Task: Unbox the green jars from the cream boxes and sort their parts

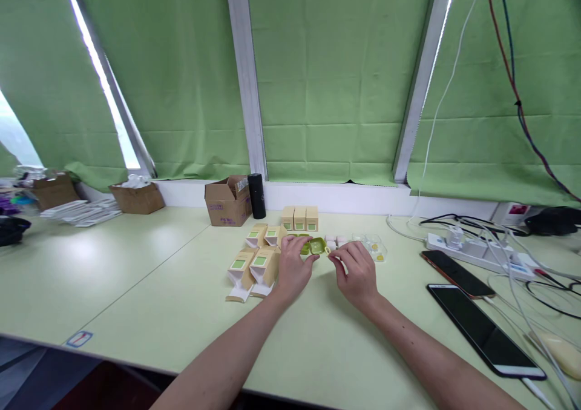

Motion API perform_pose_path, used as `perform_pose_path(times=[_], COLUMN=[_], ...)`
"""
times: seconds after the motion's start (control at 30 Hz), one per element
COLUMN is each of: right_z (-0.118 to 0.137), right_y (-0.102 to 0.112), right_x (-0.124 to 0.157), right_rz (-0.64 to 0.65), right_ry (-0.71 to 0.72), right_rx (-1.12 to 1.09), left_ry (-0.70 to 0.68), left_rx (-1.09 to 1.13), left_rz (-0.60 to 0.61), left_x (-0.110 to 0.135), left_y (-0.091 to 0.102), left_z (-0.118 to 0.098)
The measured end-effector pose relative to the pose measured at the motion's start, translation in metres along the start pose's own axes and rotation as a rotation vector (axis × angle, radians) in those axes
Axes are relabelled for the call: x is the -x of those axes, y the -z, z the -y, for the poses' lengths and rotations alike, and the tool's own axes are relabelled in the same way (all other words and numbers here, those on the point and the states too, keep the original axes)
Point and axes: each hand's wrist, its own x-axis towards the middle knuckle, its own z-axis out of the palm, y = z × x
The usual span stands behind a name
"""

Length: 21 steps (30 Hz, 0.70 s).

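My left hand [295, 263] is closed around the edge of a small green open case [317, 246], held just above the table. Close to the case's right side, my right hand [356, 272] pinches a small pale yellow piece [327, 250], too small to name. To the left of my left hand lie several tan cartons [239, 264] with green labels, the front ones with their white flaps open. Behind my hands are small pink-white pieces [336, 239] and a clear plastic tray [376, 247] with some yellow in it. Part of the green case is hidden by my left fingers.
Three closed tan boxes [299, 218] stand at the back, right of a black cylinder [256, 196] and an open cardboard box [227, 201]. Two phones [485, 331], a white power strip [476, 254] and tangled cables occupy the right side. Papers [82, 212] lie far left.
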Motion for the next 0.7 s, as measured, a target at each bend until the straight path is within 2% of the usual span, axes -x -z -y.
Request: perform_pose_path(times=[0.17,0.33,0.4,0.5,0.7], right_z=[-0.006,-0.019,-0.027,-0.039,-0.047], right_y=[-0.003,-0.015,-0.021,-0.031,-0.059], right_x=[-0.002,-0.008,-0.011,-0.015,-0.025], right_rz=[-0.002,0.015,0.053,0.152,0.380], right_ry=[-0.211,-0.609,-0.720,-0.686,-0.370], right_rx=[-0.167,-0.371,-0.391,-0.283,0.186], left_ry=[0.112,0.262,0.331,0.383,0.413], left_rx=[0.059,0.101,0.110,0.121,0.226], left_rz=[-0.069,-0.137,-0.155,-0.169,-0.202], left_x=[-0.003,-0.007,-0.009,-0.011,-0.013], left_y=[0.000,0.001,0.001,0.001,0.000], left_z=[0.002,0.006,0.007,0.010,0.017])
